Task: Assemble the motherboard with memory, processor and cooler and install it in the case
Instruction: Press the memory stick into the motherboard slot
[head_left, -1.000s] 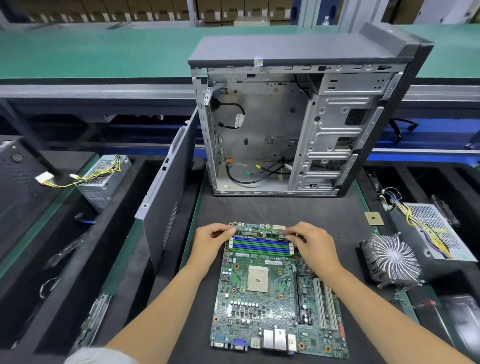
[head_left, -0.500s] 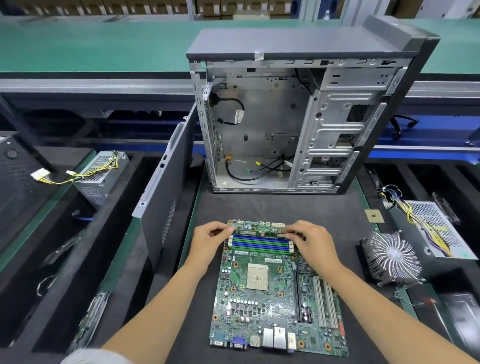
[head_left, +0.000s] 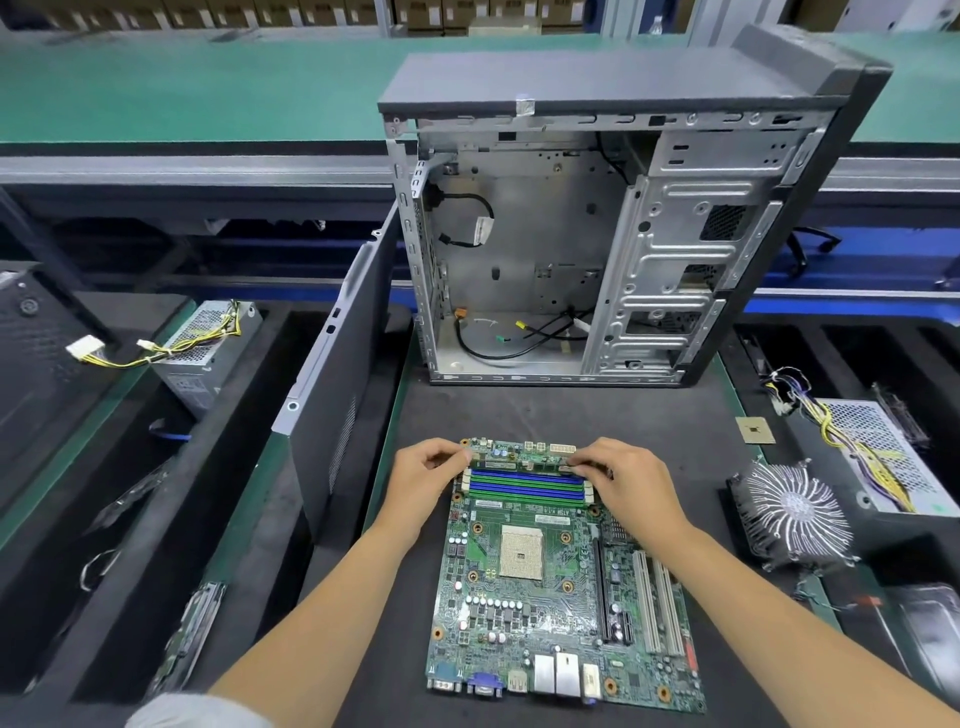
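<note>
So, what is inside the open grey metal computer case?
Inside the grey metal case: loose black cables on its floor and a silver drive cage. No motherboard there. The cage hides what lies behind it.

Memory stick (head_left: 524, 464) ends hidden under fingertips (head_left: 465, 456); board print too small to read; metal tray (head_left: 932, 631) cut off at right edge

A silver power supply (head_left: 205, 353) with yellow wires sits at the worktop's (head_left: 571, 410) left edge; a second perforated power supply (head_left: 883, 457) — its wire bundle draped over it — lies at the right edge; cardboard boxes (head_left: 441, 10) line the far background.
</note>
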